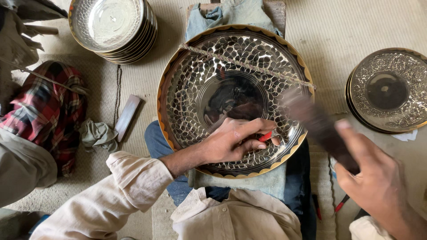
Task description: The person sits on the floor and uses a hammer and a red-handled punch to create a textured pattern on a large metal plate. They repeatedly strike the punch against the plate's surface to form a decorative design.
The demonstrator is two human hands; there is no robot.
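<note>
Cream shirt, blue jeans.
Loose, creased cream sleeve (120,191) rolled back above the left wrist; same pale cloth at the right cuff (369,229); dark blue denim (155,142) over the knees.

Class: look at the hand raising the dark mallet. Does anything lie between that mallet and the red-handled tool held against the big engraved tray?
Nothing visible does. The mallet in the right hand hangs above the tray rim, open air between it and the tool in the left hand. The rope crosses farther up.

No packages, labels, signs, screens visible.
</note>
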